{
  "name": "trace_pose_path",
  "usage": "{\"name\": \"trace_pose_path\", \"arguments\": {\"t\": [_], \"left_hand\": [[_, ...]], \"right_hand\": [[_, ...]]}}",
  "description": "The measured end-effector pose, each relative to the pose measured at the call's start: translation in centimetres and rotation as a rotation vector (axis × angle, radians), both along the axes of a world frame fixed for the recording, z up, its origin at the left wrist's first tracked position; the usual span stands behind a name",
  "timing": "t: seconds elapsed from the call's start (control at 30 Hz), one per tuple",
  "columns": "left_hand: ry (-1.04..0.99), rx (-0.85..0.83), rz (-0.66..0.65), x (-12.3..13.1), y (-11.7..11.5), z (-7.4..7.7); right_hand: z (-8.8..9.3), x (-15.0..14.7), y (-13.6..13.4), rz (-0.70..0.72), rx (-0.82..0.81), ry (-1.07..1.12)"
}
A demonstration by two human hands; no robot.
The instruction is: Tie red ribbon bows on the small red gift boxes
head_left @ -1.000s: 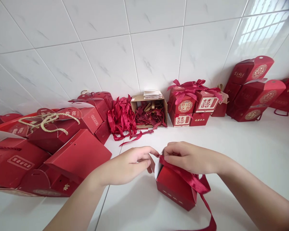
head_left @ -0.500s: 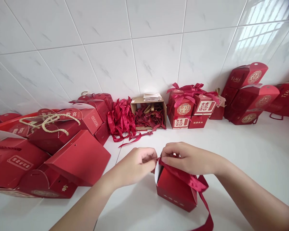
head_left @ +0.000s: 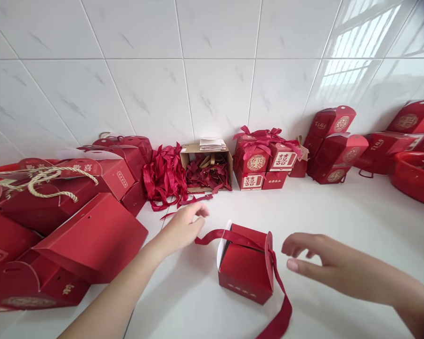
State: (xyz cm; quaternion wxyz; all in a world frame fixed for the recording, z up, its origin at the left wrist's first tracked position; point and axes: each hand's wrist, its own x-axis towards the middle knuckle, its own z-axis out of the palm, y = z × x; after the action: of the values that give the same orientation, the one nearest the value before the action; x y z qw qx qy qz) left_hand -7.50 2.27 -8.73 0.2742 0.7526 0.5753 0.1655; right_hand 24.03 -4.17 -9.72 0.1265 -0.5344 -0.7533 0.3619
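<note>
A small red gift box (head_left: 245, 273) stands on the white surface between my hands, its rounded end flaps raised. A dark red ribbon (head_left: 282, 310) runs across its top, one tail reaching out to the left and a longer one trailing from the right flap toward me. Left of the box, my left hand (head_left: 185, 226) hovers near the short tail, fingers loosely bent and apart, with nothing seen in them. My right hand (head_left: 318, 261) is open just right of the box, thumb and fingers spread, touching neither box nor ribbon.
Many red boxes (head_left: 99, 235) are piled at left. By the tiled wall lie loose ribbons (head_left: 164, 176), a cardboard box (head_left: 229, 165) of red pieces and stacked boxes with bows (head_left: 256, 162). More red boxes (head_left: 335, 146) and a red basin (head_left: 415, 176) stand at right.
Both hands have let go of the ribbon at the box's left flap and moved apart, left hand leftward, right hand rightward. The ribbon now lies over the box top, one tail out left.
</note>
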Motion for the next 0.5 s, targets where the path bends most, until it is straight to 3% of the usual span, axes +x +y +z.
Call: {"name": "trace_pose_path", "arguments": {"t": [0.07,0.13,0.33,0.5], "left_hand": [[-0.316,-0.229,-0.194,1.1,-1.0,0.6],[-0.438,-0.368,-0.28,1.9,-1.9,0.9],[-0.425,-0.378,-0.175,2.3,-2.8,0.9],[-0.381,-0.362,-0.18,2.0,-2.6,1.1]], "right_hand": [[-1.1,-1.2,-0.7,0.017,-0.016,0.149],[-1.7,-2.5,-0.7,0.013,-0.025,0.29],[-1.8,-3.3,0.7,-0.107,-0.028,0.552],[-0.8,-2.6,0.6,-0.1,-0.074,0.573]]}}
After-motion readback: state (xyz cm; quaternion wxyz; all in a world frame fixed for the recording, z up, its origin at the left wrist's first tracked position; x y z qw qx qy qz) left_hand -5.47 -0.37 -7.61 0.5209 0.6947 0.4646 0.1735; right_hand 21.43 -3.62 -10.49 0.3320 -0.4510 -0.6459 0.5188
